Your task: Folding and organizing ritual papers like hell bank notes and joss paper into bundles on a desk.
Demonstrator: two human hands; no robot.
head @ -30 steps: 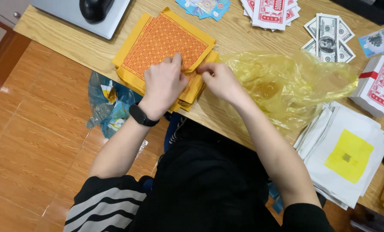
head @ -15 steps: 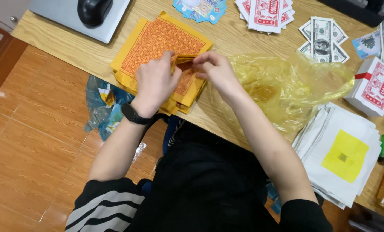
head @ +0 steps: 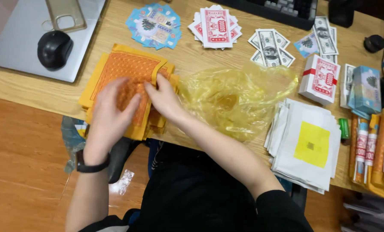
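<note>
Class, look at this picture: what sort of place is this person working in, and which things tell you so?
Probably a home or small-shop desk: a wooden table with a laptop, mouse and keyboard, spread with paper money stacks.

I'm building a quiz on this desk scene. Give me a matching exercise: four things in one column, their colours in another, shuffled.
Things:
1. computer mouse
2. plastic bag
3. paper stack under the left hand and right hand
4. round paper fan

Colours:
A. blue
B. black
C. orange and yellow
D. see-through yellow

Pairs: 1-B, 2-D, 3-C, 4-A
</note>
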